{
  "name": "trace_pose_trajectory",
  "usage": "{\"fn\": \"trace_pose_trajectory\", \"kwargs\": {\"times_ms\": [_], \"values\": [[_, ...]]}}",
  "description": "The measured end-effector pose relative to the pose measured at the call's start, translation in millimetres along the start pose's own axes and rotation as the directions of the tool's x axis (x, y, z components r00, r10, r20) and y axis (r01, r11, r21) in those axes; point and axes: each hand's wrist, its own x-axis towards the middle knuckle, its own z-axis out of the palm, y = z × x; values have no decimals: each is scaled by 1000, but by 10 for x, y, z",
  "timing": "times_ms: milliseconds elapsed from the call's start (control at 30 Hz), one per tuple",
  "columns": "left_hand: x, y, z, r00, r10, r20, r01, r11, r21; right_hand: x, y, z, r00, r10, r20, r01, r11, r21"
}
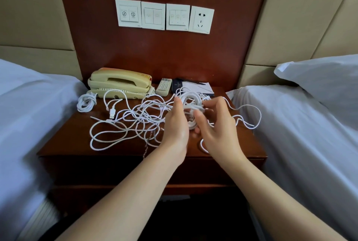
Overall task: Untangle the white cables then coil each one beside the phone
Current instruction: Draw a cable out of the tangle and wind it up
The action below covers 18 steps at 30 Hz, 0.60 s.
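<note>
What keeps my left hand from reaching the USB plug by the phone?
Probably nothing, so yes: the USB plug lies uncovered left of the left hand, though that hand holds a coil.

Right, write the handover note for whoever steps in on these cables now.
Left hand: holds the half-wound coil above the nightstand.
Right hand: pinches cable on the same coil.
Done: one finished coil lies beside the phone, on its left.
Left: finish this coil, free the tangle spread across the top, coil each cable and set it by the phone.
</note>
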Motion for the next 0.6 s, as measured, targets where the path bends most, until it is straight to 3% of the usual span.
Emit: {"fn": "trace_pose_trajectory", "kwargs": {"times_ms": [133,267,433,500,600], "values": [[-7,-35,-13,998,-27,-55,27,1000,-17,-35,28,56,998,-56,-28,49,979,-196],[-48,-8,-47,988,-107,-114,98,992,-81,-32,91,129,938,-339,-68,266,833,-486],[-70,63,-89,980,-164,-109,143,973,-182,14,106,186,878,-474,-56,392,783,-482],[-72,82,-101,983,-153,-101,136,978,-156,13,114,197,902,-429,-56,363,821,-441],[-50,124,-116,992,-80,-101,74,995,-62,65,60,170,972,-234,-3,228,950,-212]]}}
